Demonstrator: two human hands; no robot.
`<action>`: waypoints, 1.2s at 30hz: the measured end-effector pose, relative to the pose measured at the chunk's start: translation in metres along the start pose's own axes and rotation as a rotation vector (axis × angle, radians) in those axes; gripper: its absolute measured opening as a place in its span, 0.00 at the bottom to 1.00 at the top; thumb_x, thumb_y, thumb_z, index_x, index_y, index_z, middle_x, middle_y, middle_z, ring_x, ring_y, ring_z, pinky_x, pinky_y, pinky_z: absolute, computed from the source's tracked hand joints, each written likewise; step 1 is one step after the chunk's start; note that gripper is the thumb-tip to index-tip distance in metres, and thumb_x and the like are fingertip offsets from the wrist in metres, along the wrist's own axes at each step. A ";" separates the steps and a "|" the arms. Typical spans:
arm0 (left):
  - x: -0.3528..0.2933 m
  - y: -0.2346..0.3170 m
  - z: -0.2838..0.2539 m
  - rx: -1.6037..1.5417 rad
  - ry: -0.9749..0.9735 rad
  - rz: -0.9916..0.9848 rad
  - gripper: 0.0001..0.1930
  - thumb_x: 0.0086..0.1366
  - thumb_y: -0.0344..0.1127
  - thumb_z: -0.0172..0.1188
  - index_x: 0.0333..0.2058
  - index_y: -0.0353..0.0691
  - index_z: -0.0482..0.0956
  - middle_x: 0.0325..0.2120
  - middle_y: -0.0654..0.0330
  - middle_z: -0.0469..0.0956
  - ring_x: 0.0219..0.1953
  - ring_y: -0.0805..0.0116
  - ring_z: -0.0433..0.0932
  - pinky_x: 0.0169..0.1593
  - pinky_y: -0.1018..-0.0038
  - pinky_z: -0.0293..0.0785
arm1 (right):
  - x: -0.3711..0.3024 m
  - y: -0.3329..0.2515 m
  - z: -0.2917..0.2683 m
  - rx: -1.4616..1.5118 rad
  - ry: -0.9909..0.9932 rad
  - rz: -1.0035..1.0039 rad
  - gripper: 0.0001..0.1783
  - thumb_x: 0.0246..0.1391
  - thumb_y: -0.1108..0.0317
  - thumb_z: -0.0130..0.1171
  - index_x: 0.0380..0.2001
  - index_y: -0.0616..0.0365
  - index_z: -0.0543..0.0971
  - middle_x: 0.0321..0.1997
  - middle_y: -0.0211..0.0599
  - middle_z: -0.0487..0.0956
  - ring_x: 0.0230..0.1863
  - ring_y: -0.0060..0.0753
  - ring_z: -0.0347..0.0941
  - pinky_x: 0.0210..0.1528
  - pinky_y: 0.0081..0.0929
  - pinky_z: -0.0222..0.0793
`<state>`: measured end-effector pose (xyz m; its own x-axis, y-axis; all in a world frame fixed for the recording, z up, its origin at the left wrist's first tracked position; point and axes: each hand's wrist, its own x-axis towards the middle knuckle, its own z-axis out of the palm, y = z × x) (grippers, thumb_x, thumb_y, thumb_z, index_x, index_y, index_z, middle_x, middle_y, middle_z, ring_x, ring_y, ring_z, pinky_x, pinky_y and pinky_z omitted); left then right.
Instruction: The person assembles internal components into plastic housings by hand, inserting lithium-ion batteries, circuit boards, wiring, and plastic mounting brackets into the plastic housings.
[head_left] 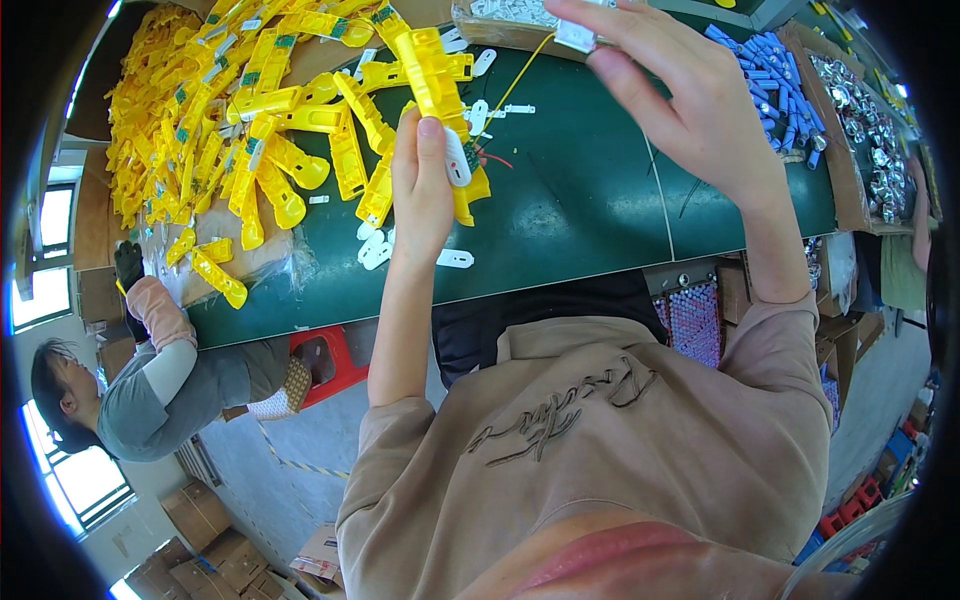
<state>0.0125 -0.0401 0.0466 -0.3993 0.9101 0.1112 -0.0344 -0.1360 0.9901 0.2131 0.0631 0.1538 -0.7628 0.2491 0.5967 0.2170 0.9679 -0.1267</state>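
Observation:
Upright in my left hand (424,190), with fingers and thumb closed round its lower part, is a yellow plastic housing (428,75). A white oval plate (457,158) with a small red dot sits beside my thumb, next to a bit of green circuit board. From there a thin yellow wire (515,78) runs up to a small white block (575,36). My right hand (685,95) pinches that block at the top edge of the view; some of its fingertips are cut off. A short red wire (497,160) sticks out near the housing.
Many yellow housings (170,130) are heaped on the left of the green table (570,200). White oval plates (375,250) lie near its front edge. Blue cylinders (775,80) and a box of shiny metal parts (875,140) are at right. A co-worker (170,390) sits at left.

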 end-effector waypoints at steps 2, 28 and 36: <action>-0.001 0.003 0.008 0.065 0.014 0.034 0.17 0.71 0.45 0.39 0.45 0.37 0.68 0.30 0.63 0.73 0.27 0.81 0.69 0.30 0.83 0.67 | 0.003 -0.007 0.009 0.113 0.226 0.027 0.17 0.47 0.79 0.53 0.43 0.64 0.74 0.31 0.44 0.76 0.33 0.45 0.74 0.36 0.33 0.69; 0.000 0.000 0.000 0.039 -0.086 -0.289 0.22 0.70 0.49 0.38 0.42 0.33 0.71 0.29 0.57 0.77 0.24 0.73 0.74 0.29 0.76 0.74 | 0.014 0.020 0.050 -0.054 -0.125 -0.090 0.07 0.47 0.76 0.48 0.33 0.65 0.69 0.28 0.46 0.74 0.35 0.45 0.73 0.38 0.33 0.69; -0.002 -0.005 -0.006 0.058 -0.121 -0.327 0.22 0.70 0.49 0.39 0.38 0.34 0.72 0.26 0.58 0.75 0.23 0.74 0.74 0.28 0.77 0.73 | 0.024 0.015 0.057 -0.114 -0.275 -0.043 0.07 0.47 0.75 0.48 0.32 0.67 0.69 0.26 0.45 0.74 0.32 0.43 0.74 0.37 0.30 0.69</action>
<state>0.0080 -0.0437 0.0414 -0.2646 0.9419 -0.2068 -0.0891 0.1896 0.9778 0.1634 0.0854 0.1205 -0.9058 0.2223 0.3606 0.2359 0.9718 -0.0065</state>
